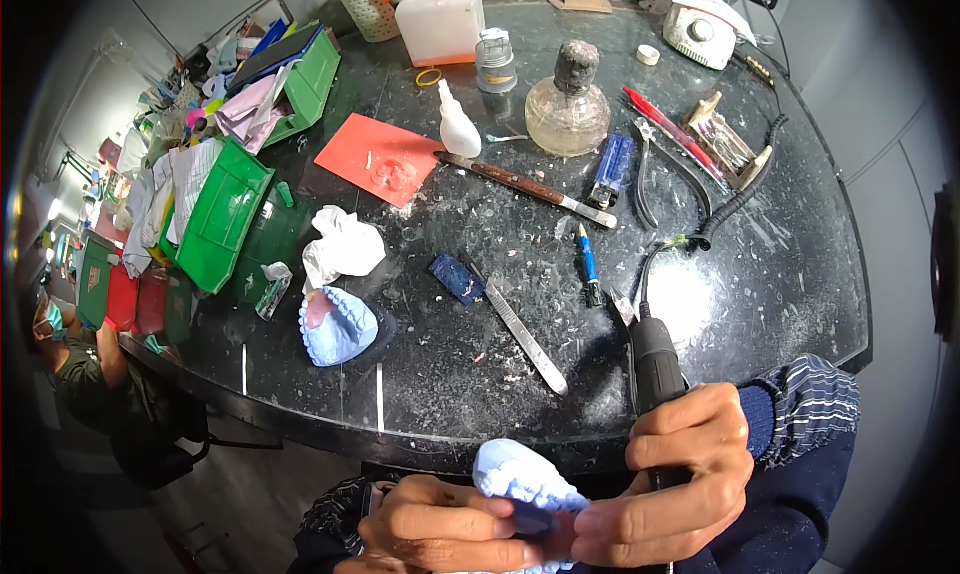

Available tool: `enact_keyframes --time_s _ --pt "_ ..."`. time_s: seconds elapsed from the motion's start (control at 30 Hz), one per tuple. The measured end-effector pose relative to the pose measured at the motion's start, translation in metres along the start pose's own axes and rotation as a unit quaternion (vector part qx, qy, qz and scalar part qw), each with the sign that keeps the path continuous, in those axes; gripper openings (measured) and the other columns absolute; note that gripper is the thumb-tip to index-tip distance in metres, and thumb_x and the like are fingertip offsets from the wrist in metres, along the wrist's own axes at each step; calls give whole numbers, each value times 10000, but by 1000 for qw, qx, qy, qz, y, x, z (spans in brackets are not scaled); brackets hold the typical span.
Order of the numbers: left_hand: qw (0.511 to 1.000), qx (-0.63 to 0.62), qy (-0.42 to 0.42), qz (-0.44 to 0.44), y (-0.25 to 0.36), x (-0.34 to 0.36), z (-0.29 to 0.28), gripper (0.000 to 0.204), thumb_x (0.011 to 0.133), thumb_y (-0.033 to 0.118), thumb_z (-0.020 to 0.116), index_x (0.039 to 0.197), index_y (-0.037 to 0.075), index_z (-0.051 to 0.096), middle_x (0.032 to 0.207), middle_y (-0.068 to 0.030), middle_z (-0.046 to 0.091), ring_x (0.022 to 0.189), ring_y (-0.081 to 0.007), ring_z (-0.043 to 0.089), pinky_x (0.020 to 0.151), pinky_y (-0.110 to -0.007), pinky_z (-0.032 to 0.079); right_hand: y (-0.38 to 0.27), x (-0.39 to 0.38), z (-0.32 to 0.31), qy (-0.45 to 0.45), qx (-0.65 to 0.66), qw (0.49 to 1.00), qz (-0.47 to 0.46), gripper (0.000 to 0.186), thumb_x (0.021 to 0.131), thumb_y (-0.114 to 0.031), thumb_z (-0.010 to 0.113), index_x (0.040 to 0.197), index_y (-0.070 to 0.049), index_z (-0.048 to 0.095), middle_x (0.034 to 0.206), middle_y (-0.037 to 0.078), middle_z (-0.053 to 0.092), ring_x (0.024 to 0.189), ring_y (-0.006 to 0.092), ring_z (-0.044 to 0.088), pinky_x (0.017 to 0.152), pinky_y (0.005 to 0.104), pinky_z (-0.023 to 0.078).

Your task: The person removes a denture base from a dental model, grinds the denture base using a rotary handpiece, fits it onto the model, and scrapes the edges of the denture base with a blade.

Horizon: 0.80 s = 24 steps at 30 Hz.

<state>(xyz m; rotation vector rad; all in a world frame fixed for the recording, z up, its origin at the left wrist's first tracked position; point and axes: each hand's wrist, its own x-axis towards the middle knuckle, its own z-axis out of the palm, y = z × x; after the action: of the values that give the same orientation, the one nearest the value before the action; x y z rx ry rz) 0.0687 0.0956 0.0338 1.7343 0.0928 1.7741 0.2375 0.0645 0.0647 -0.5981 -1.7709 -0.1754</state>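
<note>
Low in the view, my left hand (440, 529) is closed around a pale blue dental cast (512, 471), held near the table's front edge. My right hand (695, 484) grips a black rotary handpiece (657, 362), its cord rising away from the hand. The handpiece's working tip is hidden behind my fingers. Fingertips of both hands meet at the cast, covering its lower part. A second blue cast (345, 336) with a pink patch lies on the table to the left. Beyond my hands are a scalpel (527, 341), a dark blue wax piece (456, 278) and a small blue pen-like tool (588, 264).
Farther back lie a wooden-handled wax knife (520, 182), pink wax sheet (350, 159), glass spirit lamp (567, 119), lighter (611, 164) and pliers (645, 179). Green bins (222, 219) and crumpled tissue (343, 246) occupy the left. Another person (85, 364) sits at far left.
</note>
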Motion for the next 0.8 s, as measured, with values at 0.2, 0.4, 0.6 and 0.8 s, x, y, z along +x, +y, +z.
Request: enact_keyframes --time_s 0.2,0.4,0.6,0.8 --pt "981 -98 -138 90 -12 17 -12 419 736 85 673 920 113 298 754 -93 610 699 -167 572 556 -278 491 3 -3 -8 -34 28 999 26 160 680 -40 692 832 -85 676 841 14 623 415 55 436 378 154 315" --pt "978 -177 -108 -6 1 21 -16 419 704 27 662 932 104 319 755 -173 593 731 -291 555 628 -341 516 6 -7 -6 -24 19 998 48 266 586 -86 807 810 -95 663 780 19 590 439 41 459 367 146 291" --pt "907 -165 -345 -177 12 74 -36 597 557 25 778 934 108 324 774 -152 613 719 -264 559 647 -370 515 4 -7 -7 -34 13 999 9 239 614 -91 791 816 -130 668 761 -1 580 429 37 443 362 148 268" --pt "924 -223 -279 -135 -4 58 -28 557 587 33 776 924 113 341 741 -168 607 657 -260 560 570 -354 468 4 -5 1 -31 40 999 3 102 705 -89 683 792 -141 690 758 -14 596 433 35 445 368 148 247"
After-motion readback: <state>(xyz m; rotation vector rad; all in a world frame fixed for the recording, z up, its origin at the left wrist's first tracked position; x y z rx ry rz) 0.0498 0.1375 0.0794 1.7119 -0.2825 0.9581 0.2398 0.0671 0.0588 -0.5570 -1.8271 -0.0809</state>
